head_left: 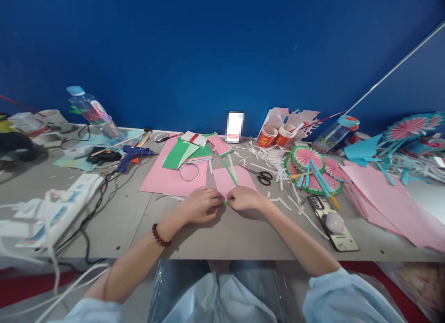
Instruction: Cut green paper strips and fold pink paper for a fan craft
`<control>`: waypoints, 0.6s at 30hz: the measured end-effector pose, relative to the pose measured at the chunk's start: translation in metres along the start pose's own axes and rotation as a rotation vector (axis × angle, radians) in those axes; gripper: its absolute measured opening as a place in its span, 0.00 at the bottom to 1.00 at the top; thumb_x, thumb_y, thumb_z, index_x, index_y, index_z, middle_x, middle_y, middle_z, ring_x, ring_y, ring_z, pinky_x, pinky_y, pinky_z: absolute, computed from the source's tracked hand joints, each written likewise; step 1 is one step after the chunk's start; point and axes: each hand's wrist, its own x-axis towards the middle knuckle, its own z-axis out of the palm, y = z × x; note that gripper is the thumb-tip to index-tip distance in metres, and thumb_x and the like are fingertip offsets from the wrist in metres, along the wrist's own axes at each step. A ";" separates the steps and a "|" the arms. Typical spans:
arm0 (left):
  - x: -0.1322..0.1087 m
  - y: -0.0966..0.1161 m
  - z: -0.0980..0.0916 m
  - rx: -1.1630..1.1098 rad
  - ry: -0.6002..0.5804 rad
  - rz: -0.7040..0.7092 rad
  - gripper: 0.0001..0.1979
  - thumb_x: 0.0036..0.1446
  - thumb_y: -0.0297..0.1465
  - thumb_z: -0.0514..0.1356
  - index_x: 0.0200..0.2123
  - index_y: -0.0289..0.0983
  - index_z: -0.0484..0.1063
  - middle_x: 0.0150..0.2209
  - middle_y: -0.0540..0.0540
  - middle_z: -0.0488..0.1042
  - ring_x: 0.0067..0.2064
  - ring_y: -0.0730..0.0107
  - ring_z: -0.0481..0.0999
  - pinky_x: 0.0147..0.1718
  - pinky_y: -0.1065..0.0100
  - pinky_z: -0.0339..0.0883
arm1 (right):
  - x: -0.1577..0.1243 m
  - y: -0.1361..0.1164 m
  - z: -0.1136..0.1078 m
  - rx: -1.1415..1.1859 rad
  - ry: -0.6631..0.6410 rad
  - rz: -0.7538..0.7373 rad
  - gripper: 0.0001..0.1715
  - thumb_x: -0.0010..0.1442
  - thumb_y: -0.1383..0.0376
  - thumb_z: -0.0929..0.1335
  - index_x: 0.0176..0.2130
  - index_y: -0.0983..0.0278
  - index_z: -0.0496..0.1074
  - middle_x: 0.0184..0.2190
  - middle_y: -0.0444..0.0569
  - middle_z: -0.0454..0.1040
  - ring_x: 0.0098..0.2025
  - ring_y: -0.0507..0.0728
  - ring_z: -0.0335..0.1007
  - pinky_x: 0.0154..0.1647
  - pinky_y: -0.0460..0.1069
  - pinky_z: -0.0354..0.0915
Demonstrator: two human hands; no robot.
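A narrow green paper strip (228, 173) runs down to my two hands at the middle of the desk. My left hand (206, 203) is closed with its fingertips pinched at the lower end of the strip. Close beside it, my right hand (247, 199) has its curled fingers on the same strip, and a little green shows between the hands. Behind them lies a pink paper sheet (239, 177). Black-handled scissors (262, 176) rest just right of that sheet. A silver tape roll (189, 172) sits on pink paper to the left.
Green paper sheets (175, 155) lie back left, near a blue glue gun (134, 155). A power strip (66, 209) with cables occupies the left. Pink-and-green paper fans (308, 163), white paper scraps (274, 158), red paper cups (267, 136) and a phone (327, 216) are on the right.
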 end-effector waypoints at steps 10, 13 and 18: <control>0.001 0.005 -0.001 0.022 -0.046 0.009 0.14 0.54 0.29 0.54 0.44 0.40 0.72 0.44 0.44 0.71 0.45 0.62 0.70 0.42 0.63 0.63 | -0.002 -0.003 -0.002 -0.031 0.020 0.004 0.18 0.56 0.65 0.61 0.39 0.63 0.77 0.37 0.52 0.79 0.36 0.56 0.72 0.27 0.46 0.53; 0.001 0.005 -0.002 0.014 -0.048 0.011 0.14 0.55 0.29 0.54 0.43 0.41 0.73 0.44 0.44 0.71 0.45 0.62 0.70 0.41 0.63 0.63 | -0.002 -0.003 -0.001 -0.033 0.025 0.008 0.17 0.55 0.65 0.61 0.38 0.63 0.77 0.37 0.52 0.79 0.36 0.56 0.72 0.27 0.46 0.53; 0.001 0.005 -0.001 0.008 -0.051 0.009 0.14 0.54 0.29 0.55 0.43 0.41 0.73 0.44 0.44 0.71 0.45 0.63 0.70 0.41 0.63 0.63 | -0.003 -0.003 -0.002 -0.021 0.014 0.016 0.17 0.56 0.65 0.61 0.37 0.63 0.77 0.37 0.53 0.79 0.35 0.56 0.72 0.26 0.46 0.53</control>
